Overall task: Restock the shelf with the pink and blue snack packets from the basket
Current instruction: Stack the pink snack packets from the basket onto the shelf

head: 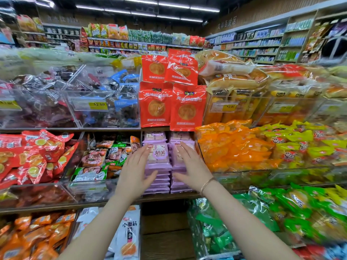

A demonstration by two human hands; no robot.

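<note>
Two side-by-side stacks of pale pink-lilac snack packets (159, 158) fill the middle shelf compartment. My left hand (136, 175) is flat with straight fingers against the left side of the left stack. My right hand (191, 169), a thin bracelet on its wrist, lies flat with spread fingers on the front of the right stack (179, 182). Neither hand holds anything. No basket and no blue packets of the same kind are in view.
Red bread packets (172, 106) stand on the shelf above. Orange snack bags (234, 147) lie to the right, green-and-brown packets (97, 160) to the left behind clear dividers. Below the stacks an empty wooden shelf gap (165, 231) sits between white packets and green bags.
</note>
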